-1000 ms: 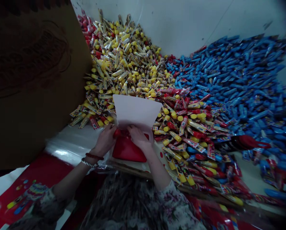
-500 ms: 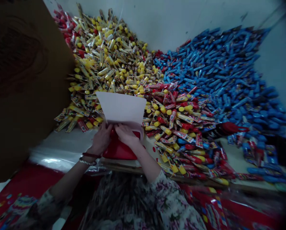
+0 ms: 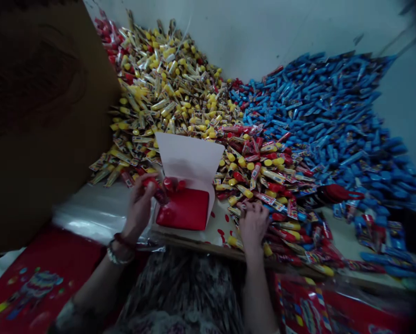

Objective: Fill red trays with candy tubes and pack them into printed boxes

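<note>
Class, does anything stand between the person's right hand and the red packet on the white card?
Nothing visible does. Only the red-spotted white board lies between the right hand, resting on the sweets, and the red packet.

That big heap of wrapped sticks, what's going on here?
A person sits at a table covered in wrapped sticks with yellow, red and blue caps. Their left hand holds a few red-capped sticks beside a red packet lying against a white card. Their right hand touches the mixed pile. Blue-capped sticks are banked against the wall.
</note>
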A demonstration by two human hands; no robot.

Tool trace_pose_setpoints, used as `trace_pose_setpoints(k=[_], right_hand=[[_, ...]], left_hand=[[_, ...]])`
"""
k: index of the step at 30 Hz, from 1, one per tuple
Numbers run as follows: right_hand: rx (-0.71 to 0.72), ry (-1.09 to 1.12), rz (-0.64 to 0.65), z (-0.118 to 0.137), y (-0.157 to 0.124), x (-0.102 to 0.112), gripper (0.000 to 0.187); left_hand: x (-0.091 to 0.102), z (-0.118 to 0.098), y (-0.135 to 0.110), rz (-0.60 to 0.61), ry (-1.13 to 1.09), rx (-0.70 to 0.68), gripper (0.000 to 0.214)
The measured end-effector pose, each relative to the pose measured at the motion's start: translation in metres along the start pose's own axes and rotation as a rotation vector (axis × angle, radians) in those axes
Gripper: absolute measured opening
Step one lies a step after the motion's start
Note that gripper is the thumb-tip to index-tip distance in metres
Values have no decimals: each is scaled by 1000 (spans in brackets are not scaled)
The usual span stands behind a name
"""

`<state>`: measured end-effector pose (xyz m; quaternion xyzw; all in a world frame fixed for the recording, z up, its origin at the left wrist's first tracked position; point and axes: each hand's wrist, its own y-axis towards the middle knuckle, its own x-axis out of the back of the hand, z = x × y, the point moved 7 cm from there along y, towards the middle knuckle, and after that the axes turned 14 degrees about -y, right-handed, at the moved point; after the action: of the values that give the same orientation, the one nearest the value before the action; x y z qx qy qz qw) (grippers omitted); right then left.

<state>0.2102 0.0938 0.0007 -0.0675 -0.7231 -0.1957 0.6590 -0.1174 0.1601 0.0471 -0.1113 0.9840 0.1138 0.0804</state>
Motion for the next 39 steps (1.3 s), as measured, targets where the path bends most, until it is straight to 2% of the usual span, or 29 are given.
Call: trace_pose_setpoints(k=[2,4,7,10,13,15,17,19,20,22,25,27,30,32,35,37,39], right_hand=[[47,-116,97,-2,1,-11,29],[143,-147,175,11,-5,-19,31],[235,-146,231,31,-25,-24,36],[315,-142,286,41,-44,-27,47],[357,-27,317,36,-48,-30,46],[307,119,297,28,-37,-30,38],[210,213,257,21,-21,-31,38],[162,194,253,24,-7,-33,38],[188,147,272,30,-2,-35,36],[307,16,336,48,3,-38,34],[447,-145,403,66,3,-42,38],[446,-192,414,65,3,-44,37],[398,-197,391,52,3,-45,32],[367,-127,317,39,2,-40,28],[336,158,195,24,-2,-23,30],[325,393,211,26,-7,-13,33],[360,571,288,43,-12,-7,37]], left_hand=[[-7,5,3,26,141,-92,28],[-9,14,3,64,284,-148,28],[1,25,-3,56,457,-217,28],[14,33,-12,82,567,-269,24],[15,39,-14,247,604,-291,22],[11,43,-10,409,605,-272,23],[8,47,-4,570,606,-223,25],[6,50,2,691,617,-178,28],[6,50,4,742,623,-165,30],[6,51,7,812,633,-163,34],[4,47,8,850,663,-203,39],[0,43,8,869,700,-234,42],[-8,38,6,913,770,-265,45],[-11,38,6,932,805,-276,45],[-11,43,14,901,804,-272,40],[-10,49,19,892,781,-247,36],[-9,54,23,889,752,-219,33]])
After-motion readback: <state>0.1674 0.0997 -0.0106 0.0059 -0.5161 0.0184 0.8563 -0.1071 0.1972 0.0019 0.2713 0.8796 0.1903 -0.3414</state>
